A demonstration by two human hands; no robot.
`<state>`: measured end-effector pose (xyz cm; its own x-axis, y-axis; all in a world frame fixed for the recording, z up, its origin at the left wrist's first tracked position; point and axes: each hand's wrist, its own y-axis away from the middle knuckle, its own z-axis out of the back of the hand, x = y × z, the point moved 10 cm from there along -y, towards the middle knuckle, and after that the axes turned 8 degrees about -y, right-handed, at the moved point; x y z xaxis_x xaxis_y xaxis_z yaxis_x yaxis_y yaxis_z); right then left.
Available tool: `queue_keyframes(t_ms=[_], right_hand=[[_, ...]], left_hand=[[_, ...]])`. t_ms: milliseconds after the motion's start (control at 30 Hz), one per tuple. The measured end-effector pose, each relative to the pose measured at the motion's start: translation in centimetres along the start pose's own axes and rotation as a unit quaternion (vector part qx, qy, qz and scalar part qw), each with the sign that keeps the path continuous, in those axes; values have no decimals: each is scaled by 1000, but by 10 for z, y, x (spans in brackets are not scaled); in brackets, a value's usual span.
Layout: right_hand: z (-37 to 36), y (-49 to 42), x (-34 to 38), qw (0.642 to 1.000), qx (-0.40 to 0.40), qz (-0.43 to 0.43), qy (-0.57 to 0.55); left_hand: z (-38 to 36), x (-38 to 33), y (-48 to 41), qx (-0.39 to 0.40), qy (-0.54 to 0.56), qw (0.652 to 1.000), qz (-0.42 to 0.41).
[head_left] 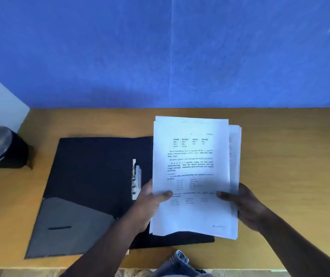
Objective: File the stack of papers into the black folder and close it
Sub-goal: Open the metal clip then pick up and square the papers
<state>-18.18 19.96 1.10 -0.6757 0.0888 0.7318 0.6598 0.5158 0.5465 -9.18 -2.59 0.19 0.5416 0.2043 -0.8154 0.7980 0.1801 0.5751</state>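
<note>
One paper stack: loose printed sheets, light, floppy, edges fanned at right (apt to slip apart), held above the folder's right half. Left hand and right hand pinch its lower side edges, thumbs on top. Folder: black, matte, open flat on the wooden table, metal clip at spine, grey pocket.
</note>
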Motion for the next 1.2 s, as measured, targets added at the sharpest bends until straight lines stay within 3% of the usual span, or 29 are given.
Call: queue_keyframes(t_ms=[167, 367, 533, 867, 1200], right_hand=[[-34, -11, 15, 995, -46, 74, 50], [-83, 0, 63, 975, 46, 217, 31], [-105, 10, 87, 958, 75, 270, 61], [-104, 16, 96, 954, 80, 273, 91], [-96, 10, 90, 959, 79, 256, 93]], left_hand=[[32, -29, 15, -24, -19, 997, -76], [51, -63, 26, -80, -83, 977, -180], [48, -72, 36, -84, -117, 969, -199], [44, -189, 97, -75, -24, 909, -409], [48, -198, 89, -102, -63, 897, -426]])
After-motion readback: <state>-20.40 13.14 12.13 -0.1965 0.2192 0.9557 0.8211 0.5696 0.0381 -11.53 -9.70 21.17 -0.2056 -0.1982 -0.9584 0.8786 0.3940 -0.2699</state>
